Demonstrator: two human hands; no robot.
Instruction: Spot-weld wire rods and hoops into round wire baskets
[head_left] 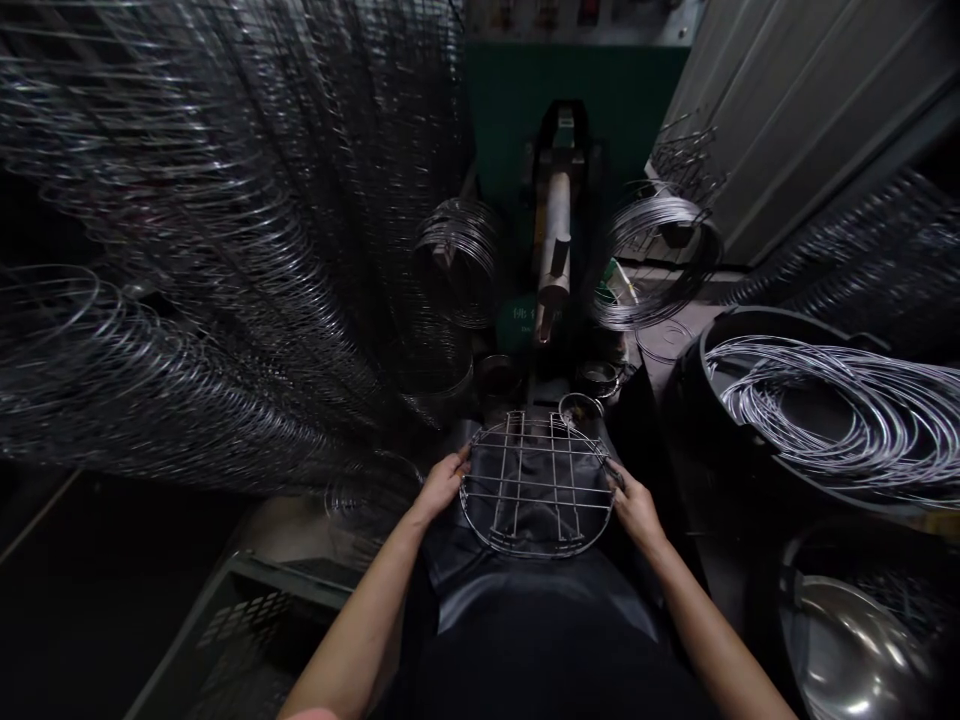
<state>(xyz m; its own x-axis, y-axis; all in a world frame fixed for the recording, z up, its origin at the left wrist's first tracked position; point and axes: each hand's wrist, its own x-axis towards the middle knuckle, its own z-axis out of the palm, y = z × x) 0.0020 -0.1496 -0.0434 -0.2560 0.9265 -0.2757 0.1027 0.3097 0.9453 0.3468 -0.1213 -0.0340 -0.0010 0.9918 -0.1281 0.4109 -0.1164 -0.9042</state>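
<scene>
A round wire rack [537, 490] with crossed bars is held above the dark apron on my lap. My left hand [442, 484] is closed on its left rim. On the opposite rim my right hand [634, 506] is closed too, thumb on top. Just beyond the rack, a welding machine [556, 220] points its metal arm down toward me. A small round can [580, 408] sits past the rack's far edge.
Tall stacks of wire rings [225, 230] crowd the left. Wire coils [664, 255] hang beside the machine. At right stand a black tub [705, 375] of wire hoops [847, 410] and a shiny metal bowl [855, 640]. A plastic crate [247, 580] lies lower left.
</scene>
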